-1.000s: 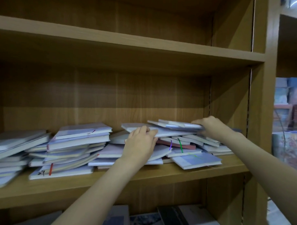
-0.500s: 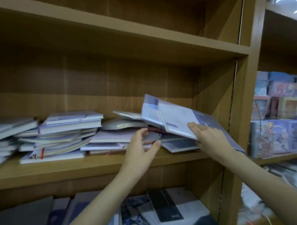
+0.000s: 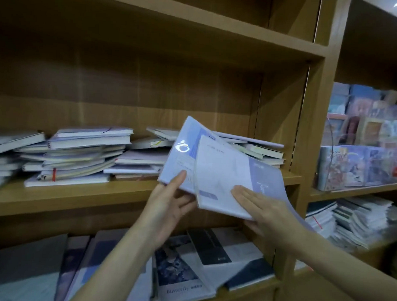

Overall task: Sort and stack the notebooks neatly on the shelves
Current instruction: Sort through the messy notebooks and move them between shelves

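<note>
Two pale blue and white notebooks [image 3: 221, 171] are held tilted in front of the middle shelf [image 3: 79, 195]. My left hand [image 3: 168, 205] grips the lower left corner of the rear notebook [image 3: 184, 154], thumb on its cover. My right hand [image 3: 265, 211] holds the front notebook [image 3: 228, 178], fingers flat on the cover and thumb underneath. Untidy piles of notebooks [image 3: 80, 153] lie along the shelf behind, with more notebooks [image 3: 256, 150] at its right end.
An upper shelf board [image 3: 197, 31] hangs above. Larger books [image 3: 200, 263] lie flat on the shelf below. The wooden upright [image 3: 310, 131] stands on the right, and beyond it a neighbouring unit holds colourful boxes [image 3: 361, 165] and stacked notebooks [image 3: 352, 218].
Both hands have lifted the two notebooks off the right pile and drawn them out of the shelf toward me. My left hand has moved from the pile to the rear notebook's corner.
</note>
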The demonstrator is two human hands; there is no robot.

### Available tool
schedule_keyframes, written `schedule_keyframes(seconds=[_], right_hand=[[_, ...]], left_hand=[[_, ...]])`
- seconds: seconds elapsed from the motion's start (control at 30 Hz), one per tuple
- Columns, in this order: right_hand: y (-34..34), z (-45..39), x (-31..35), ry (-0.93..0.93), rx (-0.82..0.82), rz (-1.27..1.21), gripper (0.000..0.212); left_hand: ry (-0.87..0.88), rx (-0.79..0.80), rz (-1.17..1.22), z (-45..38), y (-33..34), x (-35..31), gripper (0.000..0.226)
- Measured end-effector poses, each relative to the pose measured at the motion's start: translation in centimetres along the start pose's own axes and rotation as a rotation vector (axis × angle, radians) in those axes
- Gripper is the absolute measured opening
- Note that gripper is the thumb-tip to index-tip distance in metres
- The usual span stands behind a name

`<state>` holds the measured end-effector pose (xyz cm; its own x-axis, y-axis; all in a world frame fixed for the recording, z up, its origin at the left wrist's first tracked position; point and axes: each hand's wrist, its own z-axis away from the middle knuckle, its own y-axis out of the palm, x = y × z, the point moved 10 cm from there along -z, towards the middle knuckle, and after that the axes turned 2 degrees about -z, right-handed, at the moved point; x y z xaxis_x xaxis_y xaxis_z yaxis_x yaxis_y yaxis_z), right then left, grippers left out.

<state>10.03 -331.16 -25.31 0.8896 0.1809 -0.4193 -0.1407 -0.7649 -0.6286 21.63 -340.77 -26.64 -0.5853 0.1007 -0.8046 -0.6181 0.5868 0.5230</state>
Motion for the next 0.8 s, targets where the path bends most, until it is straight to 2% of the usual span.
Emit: schedule_keyframes(seconds=[0.1, 0.17, 0.23, 0.3, 0.37, 0.43, 0.47, 0.53, 0.63, 0.67, 0.73, 0.8], right_hand=[[1.0, 0.1, -0.6, 0.028, 0.070, -0.149, 0.064], [0.2, -0.2, -1.9, 0.100, 0.064, -0.288, 0.042], [-2.2, -0.4, -4.1, 0.248, 0.021, -0.383, 0.018], [-5.3, -0.1, -7.0, 0.460, -0.131, -0.480, 0.018], [-9.1, 0.4, -8.7, 0.613, -0.362, -0.422, 0.014], [-11.7, 0.6, -8.7, 0.688, -0.527, -0.364, 0.017], [-11.7, 0.1, -8.2, 0.708, -0.545, -0.419, 0.017], [-9.3, -2.0, -6.1, 0.704, -0.408, -0.551, 0.020], [-1.6, -6.0, 0.1, 0.544, 0.180, -0.580, 0.034], [0.4, -6.6, 2.2, 0.461, 0.317, -0.608, 0.042], [2.3, -7.1, 4.1, 0.395, 0.438, -0.754, 0.064], [3.2, -6.9, 4.4, 0.371, 0.499, -0.847, 0.080]], left_hand=[[-0.006, -0.146, -0.077, -0.1, -1.8, 0.0, 0.036], [0.014, -0.177, -0.113, -0.1, -2.3, -0.5, 0.039], [0.011, -0.170, -0.119, 0.1, -2.5, -1.2, 0.037], [0.011, -0.173, -0.114, 0.2, -2.6, -1.9, 0.032], [0.013, -0.176, -0.130, 0.3, -2.3, -2.4, 0.030], [0.019, -0.168, -0.132, 0.5, -1.9, -2.6, 0.031], [0.021, -0.165, -0.137, 0.6, -1.9, -2.6, 0.032], [0.013, -0.165, -0.149, 0.9, -1.8, -2.2, 0.032], [-0.018, -0.097, -0.095, 1.2, -1.1, -1.5, 0.035], [-0.033, -0.060, -0.069, 1.3, -1.0, -1.4, 0.038], [-0.037, 0.007, -0.081, 1.7, -1.0, -1.6, 0.047], [0.008, 0.028, -0.193, 2.0, -1.1, -2.1, 0.054]])
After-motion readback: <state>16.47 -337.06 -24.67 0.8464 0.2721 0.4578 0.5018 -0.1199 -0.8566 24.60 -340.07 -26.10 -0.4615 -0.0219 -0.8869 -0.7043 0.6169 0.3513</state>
